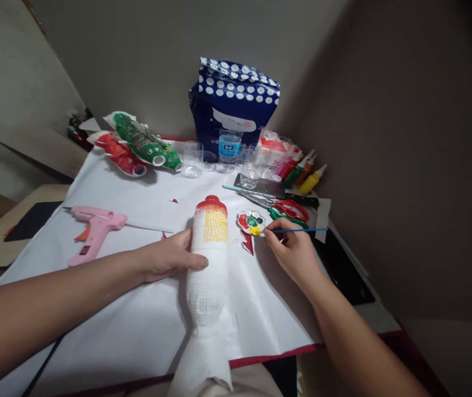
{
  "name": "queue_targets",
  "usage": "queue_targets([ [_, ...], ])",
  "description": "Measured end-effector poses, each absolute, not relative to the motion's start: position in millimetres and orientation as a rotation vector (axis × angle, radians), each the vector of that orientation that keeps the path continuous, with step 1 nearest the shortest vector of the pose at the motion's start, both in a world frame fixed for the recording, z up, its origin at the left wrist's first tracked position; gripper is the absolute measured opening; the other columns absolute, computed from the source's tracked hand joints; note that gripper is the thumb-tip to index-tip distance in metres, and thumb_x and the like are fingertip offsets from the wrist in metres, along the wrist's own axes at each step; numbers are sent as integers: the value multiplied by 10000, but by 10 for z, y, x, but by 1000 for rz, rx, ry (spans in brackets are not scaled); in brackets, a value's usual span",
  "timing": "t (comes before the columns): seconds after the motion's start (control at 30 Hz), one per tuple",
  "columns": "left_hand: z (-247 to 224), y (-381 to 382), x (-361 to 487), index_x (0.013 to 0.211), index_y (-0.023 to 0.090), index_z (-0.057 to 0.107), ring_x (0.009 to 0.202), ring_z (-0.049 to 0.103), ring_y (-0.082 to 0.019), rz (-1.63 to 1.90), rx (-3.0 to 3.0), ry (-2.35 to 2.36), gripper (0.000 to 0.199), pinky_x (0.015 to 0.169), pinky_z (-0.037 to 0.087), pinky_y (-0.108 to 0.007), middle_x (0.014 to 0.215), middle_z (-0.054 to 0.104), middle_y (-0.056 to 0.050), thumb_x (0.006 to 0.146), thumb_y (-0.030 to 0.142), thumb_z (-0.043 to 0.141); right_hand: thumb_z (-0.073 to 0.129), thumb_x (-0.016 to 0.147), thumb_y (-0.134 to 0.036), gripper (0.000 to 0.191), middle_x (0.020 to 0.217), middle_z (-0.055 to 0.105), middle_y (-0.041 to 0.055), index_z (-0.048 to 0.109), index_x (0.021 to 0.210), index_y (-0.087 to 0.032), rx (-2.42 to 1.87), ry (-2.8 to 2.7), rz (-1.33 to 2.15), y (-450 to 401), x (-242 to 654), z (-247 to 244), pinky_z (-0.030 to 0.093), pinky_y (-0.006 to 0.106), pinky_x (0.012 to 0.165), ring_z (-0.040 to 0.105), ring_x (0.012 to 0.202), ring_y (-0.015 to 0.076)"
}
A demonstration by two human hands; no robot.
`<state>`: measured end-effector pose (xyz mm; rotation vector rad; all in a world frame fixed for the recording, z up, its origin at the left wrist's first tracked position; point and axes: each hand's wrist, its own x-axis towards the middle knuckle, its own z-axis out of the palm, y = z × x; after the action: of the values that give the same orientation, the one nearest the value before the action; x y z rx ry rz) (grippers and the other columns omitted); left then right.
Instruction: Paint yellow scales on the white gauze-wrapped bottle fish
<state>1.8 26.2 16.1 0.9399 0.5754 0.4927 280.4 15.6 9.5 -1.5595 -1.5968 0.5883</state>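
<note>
My left hand grips a white cloth-wrapped bottle around its left side, thumb across the front. The bottle's neck end is painted red, with a yellow patch below it, and its lower end narrows into a flared white tail near my lap. Between the fingertips of my right hand is a thin blue paintbrush. Its tip is at the yellow paint in a small flower-shaped palette, which also holds red, green, dark and white areas. A red paper scrap lies just below the palette.
A pink glue gun lies at left. Red and green fish figures rest at the back left. Plastic cups, a blue bag and paint bottles stand behind. Scissors and a cleaver lie right of the palette.
</note>
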Motion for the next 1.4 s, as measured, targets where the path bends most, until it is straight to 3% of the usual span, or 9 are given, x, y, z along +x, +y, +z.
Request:
queue_targets([
  [0.23,147,261,20,1430,152,461,1253,612,-380,501,943,581,898,1052,493,-462,1332,661,-185,665,304,906,614,887,-299,125,708,668,-1,625,795,-216,-1504,-1512,561,-95,2616,366,444,255,533,616,597,151],
  [0.43,172,256,36,1386,130,490,1169,666,-360,496,926,608,893,938,555,-390,1284,685,-188,630,317,927,645,887,-196,73,724,712,-18,657,822,-227,-1256,-1577,558,-420,2263,553,523,244,635,678,670,145],
  [0.87,173,262,67,1319,122,561,1137,682,-333,514,921,538,787,920,554,-366,1268,693,-186,642,301,921,644,890,-164,112,691,693,-44,642,801,-231,-1252,-1574,512,-386,2157,455,518,204,618,667,644,116],
  [1.4,145,264,53,1366,121,525,1187,654,-352,534,928,538,851,968,539,-392,1302,672,-205,641,308,928,651,882,-205,106,674,695,-34,647,783,-241,-1334,-1510,541,-408,2160,445,526,242,602,665,623,143],
])
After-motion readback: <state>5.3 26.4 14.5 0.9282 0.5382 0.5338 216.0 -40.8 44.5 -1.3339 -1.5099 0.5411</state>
